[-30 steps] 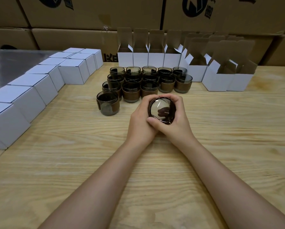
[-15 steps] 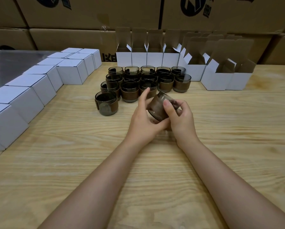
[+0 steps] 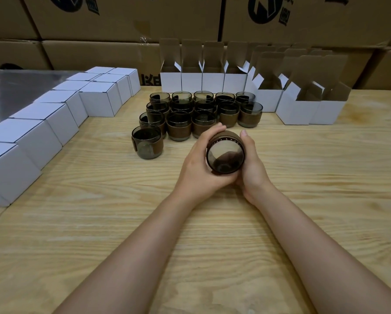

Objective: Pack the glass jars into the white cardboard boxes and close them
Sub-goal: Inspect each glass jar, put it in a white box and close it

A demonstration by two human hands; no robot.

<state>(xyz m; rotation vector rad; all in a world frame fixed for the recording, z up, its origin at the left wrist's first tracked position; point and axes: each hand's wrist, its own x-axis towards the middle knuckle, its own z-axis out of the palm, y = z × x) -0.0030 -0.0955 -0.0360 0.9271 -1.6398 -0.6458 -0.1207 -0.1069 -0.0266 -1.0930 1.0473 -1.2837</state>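
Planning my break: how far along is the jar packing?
Done: closed white boxes line the left side. In hand: the left hand and right hand grip one jar, tipped sideways. Left: a cluster of unpacked jars stands ahead, with open boxes behind them.

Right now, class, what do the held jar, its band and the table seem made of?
Held jar: smoky tinted glass, glossy, see-through with reflections. Band: matte brown, perhaps leather or cork. Table: pale matte wood, visible grain.
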